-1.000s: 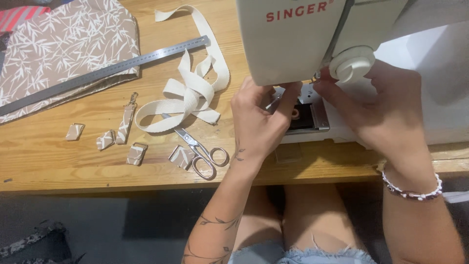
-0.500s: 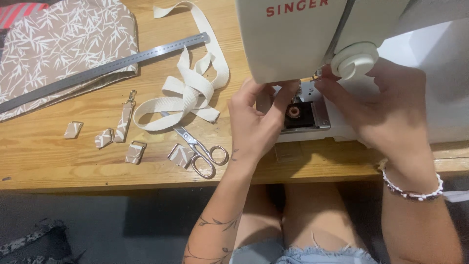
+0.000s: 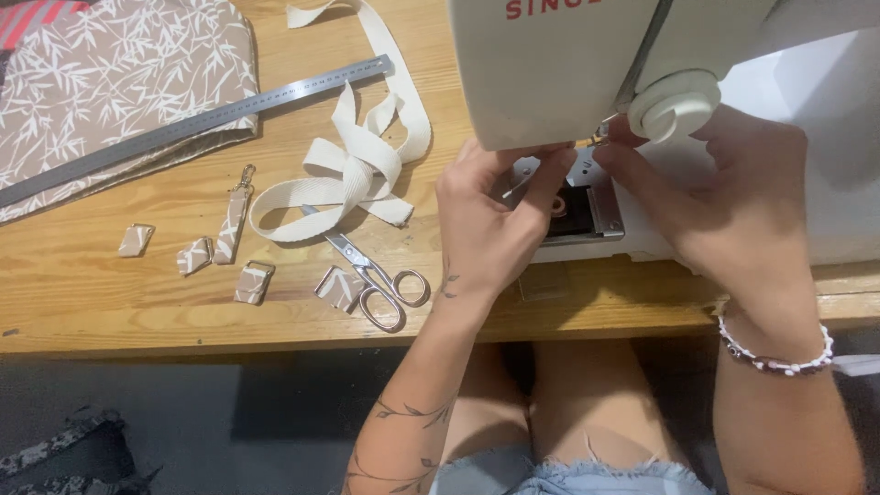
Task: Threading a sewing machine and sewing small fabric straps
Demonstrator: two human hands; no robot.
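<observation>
A white sewing machine (image 3: 550,64) stands on the wooden table (image 3: 137,312). My left hand (image 3: 486,225) reaches up under the machine's head, fingertips close together by the needle area. My right hand (image 3: 724,206), with a beaded bracelet on the wrist, comes in from the right; its fingertips meet the same spot, just below the round white knob (image 3: 674,103). Beneath both hands the dark bobbin compartment (image 3: 573,213) lies open in the machine bed. Whatever the fingers pinch is hidden or too thin to see.
Steel scissors (image 3: 376,280) lie near the table's front edge, left of my left hand. Cream webbing (image 3: 357,160) is looped behind them. A long metal ruler (image 3: 192,119) rests on patterned brown fabric (image 3: 119,73). Several small fabric tabs (image 3: 252,280) are scattered at the front left.
My left hand has lifted off the bobbin area and moved up to the needle, uncovering the open compartment. The right hand has barely shifted.
</observation>
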